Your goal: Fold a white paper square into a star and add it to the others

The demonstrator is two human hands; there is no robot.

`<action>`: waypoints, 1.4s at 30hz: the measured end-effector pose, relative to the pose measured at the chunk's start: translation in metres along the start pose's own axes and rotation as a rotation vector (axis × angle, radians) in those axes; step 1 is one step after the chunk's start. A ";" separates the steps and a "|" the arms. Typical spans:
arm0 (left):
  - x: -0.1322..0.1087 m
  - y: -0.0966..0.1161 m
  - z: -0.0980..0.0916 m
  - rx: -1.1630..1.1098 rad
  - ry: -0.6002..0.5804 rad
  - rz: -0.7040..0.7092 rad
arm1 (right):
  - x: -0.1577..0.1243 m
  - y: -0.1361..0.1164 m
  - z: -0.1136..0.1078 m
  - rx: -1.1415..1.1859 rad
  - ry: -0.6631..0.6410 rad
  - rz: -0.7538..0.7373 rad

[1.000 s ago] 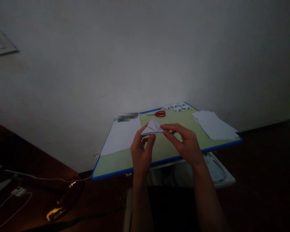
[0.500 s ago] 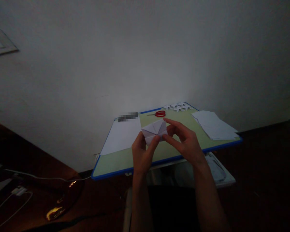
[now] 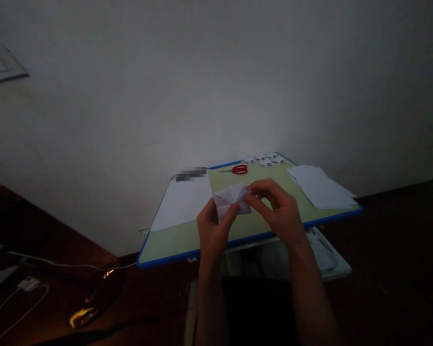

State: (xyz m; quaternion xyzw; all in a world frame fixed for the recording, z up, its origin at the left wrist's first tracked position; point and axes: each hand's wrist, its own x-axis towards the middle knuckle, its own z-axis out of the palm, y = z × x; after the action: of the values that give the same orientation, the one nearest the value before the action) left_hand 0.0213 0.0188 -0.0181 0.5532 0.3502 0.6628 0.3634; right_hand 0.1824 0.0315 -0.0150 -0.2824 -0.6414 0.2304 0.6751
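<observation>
Above the front part of the pale green table [image 3: 176, 245], a small folded piece of white paper [image 3: 225, 199] is held between both hands, with creases meeting near its middle. My left hand [image 3: 216, 226] grips its left and lower side, the thumb pressed on the front face. At the upper right, my right hand [image 3: 277, 204] pinches a corner flap of the paper between thumb and forefinger. The fingers behind the paper are partly hidden.
Red-handled scissors [image 3: 239, 169] lie at the table's back, left of several folded paper shapes [image 3: 269, 159]. A stack of white paper [image 3: 321, 187] is on the right, another white sheet [image 3: 182, 202] on the left. Below the table is a tray [image 3: 332, 254]; a wall rises behind.
My right thumb and forefinger have come together on the paper's right flap, which now bends inward. My left hand keeps its hold with little movement.
</observation>
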 end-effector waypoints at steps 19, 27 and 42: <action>-0.002 0.006 -0.001 -0.013 -0.071 -0.103 | 0.000 0.006 -0.006 -0.066 -0.002 0.028; -0.002 0.001 -0.005 0.088 -0.062 -0.101 | -0.001 -0.002 -0.007 -0.131 -0.088 -0.032; -0.002 0.006 -0.004 -0.012 -0.041 -0.159 | -0.003 -0.002 -0.016 -0.097 -0.177 -0.179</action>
State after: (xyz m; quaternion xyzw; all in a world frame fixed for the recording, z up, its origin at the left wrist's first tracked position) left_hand 0.0166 0.0140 -0.0146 0.5348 0.3815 0.6224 0.4254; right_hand 0.1980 0.0269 -0.0164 -0.2346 -0.7315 0.1619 0.6194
